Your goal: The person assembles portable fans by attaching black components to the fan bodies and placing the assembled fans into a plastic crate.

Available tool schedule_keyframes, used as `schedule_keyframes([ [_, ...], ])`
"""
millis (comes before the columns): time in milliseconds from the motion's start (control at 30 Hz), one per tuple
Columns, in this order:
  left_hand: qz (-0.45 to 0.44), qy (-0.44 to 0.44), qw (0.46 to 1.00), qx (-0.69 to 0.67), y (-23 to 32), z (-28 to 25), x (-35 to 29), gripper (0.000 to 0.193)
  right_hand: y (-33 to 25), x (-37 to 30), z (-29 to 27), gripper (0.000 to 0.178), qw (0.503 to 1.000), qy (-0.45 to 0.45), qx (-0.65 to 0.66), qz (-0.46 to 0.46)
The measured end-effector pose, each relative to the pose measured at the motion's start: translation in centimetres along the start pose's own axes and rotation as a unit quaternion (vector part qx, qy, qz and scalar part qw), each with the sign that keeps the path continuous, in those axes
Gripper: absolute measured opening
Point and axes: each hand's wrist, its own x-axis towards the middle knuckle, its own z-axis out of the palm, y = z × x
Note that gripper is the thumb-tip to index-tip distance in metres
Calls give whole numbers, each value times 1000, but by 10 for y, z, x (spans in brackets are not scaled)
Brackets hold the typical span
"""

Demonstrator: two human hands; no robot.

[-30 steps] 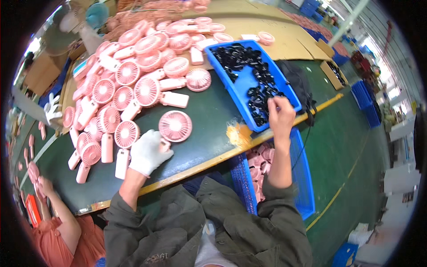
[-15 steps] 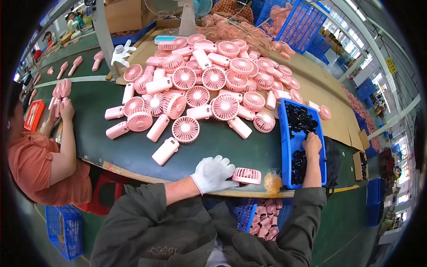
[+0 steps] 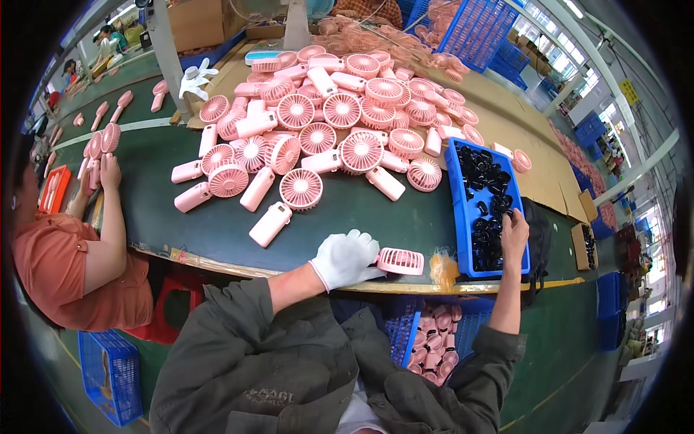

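My left hand (image 3: 344, 260), in a white glove, is closed around the handle of a pink handheld fan (image 3: 400, 261) at the table's front edge. The fan's round slatted head points right; the glove hides the handle. My bare right hand (image 3: 515, 236) is over the right rim of a blue tray (image 3: 463, 249), fingers pinched together. Whether a small part is between them I cannot make out. Inside the tray lie many small black plastic parts (image 3: 489, 172). Beyond my hands, a large heap of pink handheld fans (image 3: 318, 137) covers the green table (image 3: 347, 217).
Below the table edge, a blue crate (image 3: 405, 329) holds more pink fans with black parts on them. At left sits a co-worker in an orange shirt (image 3: 65, 267), holding pink fans. A white glove (image 3: 196, 79) hangs by a post. Cardboard (image 3: 538, 137) lies at the right.
My right hand has moved from inside the tray to its right rim. Black parts now cover the tray's bare middle. My left hand keeps its hold on the fan.
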Motion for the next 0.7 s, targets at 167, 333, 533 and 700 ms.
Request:
schedule_keyframes([
  [167, 8, -12, 1000, 4, -2, 1, -3, 41, -109, -63, -9, 23, 929, 1, 361, 76],
  [333, 43, 11, 999, 13, -4, 3, 4, 44, -163, -123, -10, 17, 926, 23, 375, -31],
  [533, -53, -53, 997, -11, 3, -12, 8, 51, -194, -169, -12, 21, 899, 22, 435, -40],
  [700, -352, 18, 716, -602, -5, -15, -6, 21, -196, -195, -5, 25, 796, -28, 603, 49],
])
